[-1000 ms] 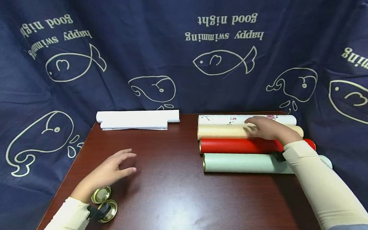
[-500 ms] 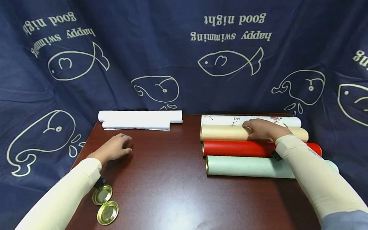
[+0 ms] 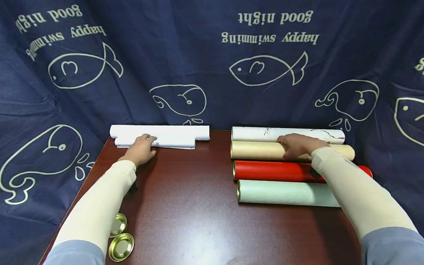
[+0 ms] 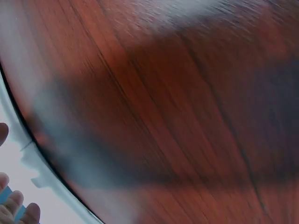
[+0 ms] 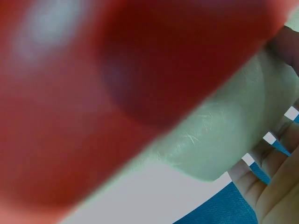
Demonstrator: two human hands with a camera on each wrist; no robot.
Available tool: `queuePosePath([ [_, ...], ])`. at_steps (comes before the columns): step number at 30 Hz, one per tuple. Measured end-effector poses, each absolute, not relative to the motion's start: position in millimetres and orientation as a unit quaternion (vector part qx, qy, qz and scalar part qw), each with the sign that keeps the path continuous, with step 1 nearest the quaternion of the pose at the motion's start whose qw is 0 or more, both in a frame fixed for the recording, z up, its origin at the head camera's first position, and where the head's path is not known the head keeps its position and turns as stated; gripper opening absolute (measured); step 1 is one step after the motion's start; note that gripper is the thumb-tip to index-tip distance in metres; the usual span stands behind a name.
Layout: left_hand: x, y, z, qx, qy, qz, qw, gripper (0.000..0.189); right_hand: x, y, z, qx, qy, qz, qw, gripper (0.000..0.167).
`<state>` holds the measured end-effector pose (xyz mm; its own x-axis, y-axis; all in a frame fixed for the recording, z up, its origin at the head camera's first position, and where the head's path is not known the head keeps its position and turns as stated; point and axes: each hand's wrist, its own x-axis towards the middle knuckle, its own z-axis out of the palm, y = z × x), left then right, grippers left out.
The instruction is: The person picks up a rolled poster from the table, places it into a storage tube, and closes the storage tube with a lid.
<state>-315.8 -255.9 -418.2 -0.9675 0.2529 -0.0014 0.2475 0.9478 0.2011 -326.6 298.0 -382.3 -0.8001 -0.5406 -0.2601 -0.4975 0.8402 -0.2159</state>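
Note:
At the back left of the table, two white paper rolls lie one in front of the other: a longer back roll (image 3: 187, 132) and a shorter front roll (image 3: 176, 142). My left hand (image 3: 139, 150) reaches over the front roll, fingers extended; contact is unclear. In the left wrist view its fingertips (image 4: 32, 212) show beside white paper. My right hand (image 3: 299, 145) grips a beige tube (image 3: 254, 149), thumb on the near side and fingers on the far side, also visible in the right wrist view. Behind that lies a white flowered tube (image 3: 248, 134).
In front of the beige tube lie a red tube (image 3: 264, 170) and a mint-green tube (image 3: 280, 192), roughly parallel. Two gold metal lids (image 3: 121, 247) rest on the brown table (image 3: 187, 218) at the left, near my left forearm. A blue printed cloth (image 3: 208, 68) rises behind.
My left hand has moved forward from beside the lids to the paper rolls. My right hand has closed round the beige tube. The flowered tube has turned, showing a different part of its print.

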Motion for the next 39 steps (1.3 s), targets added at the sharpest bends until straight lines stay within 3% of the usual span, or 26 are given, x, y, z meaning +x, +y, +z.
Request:
queuePosePath([
  [6, -327, -251, -435, 0.142, 0.987, 0.079, -0.002, 0.054, -339, 301, -387, -0.274, 0.941, -0.090, 0.179, 0.054],
  [14, -328, -248, -448, 0.143, 0.986, 0.072, -0.048, 0.052, -339, 300, -389, -0.265, 0.939, -0.106, 0.193, 0.044],
  [26, -321, -251, -452, 0.143, 0.984, 0.072, -0.080, 0.037, -326, 299, -373, -0.300, 0.953, -0.037, 0.035, 0.068],
  [33, -314, -252, -450, 0.163, 0.981, 0.059, -0.090, 0.036, -284, 296, -334, -0.291, 0.956, -0.017, -0.012, 0.071],
  [39, -308, -257, -450, 0.185, 0.976, 0.012, -0.117, 0.023, -240, 302, -328, -0.306, 0.949, -0.049, -0.054, 0.070],
])
